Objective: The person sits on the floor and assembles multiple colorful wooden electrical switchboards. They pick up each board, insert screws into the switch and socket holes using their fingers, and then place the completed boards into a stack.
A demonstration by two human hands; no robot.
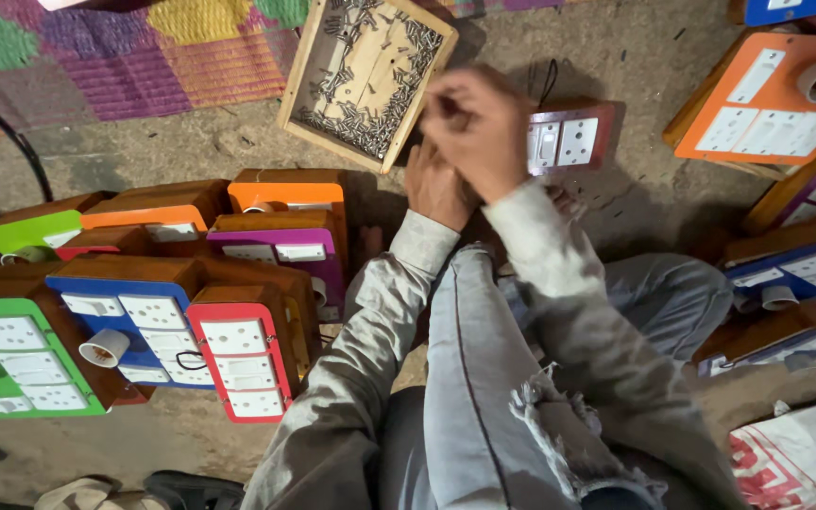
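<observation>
My right hand point(477, 121) is raised and motion-blurred, with its fingers bunched shut; whether anything small sits in them is unclear. Just below and behind it, my left hand point(434, 187) is partly covered by the right wrist, so its grip is hidden. Both hands hover beside a small red-faced wooden switch board point(573, 140) with white switches and a socket, standing on the dirt floor. A thin black wire loop point(550, 79) rises behind that board. A shallow wooden tray point(296, 77) holding several small metal screws lies just to the left of my hands.
Rows of wooden switch boards with green point(11, 359), blue point(134, 321), red point(238, 364), purple point(276, 250) and orange point(285, 194) faces fill the left. More boards stand at the right point(767, 104). A woven mat point(144, 47) lies at the back and a sack point(795, 458) at the lower right.
</observation>
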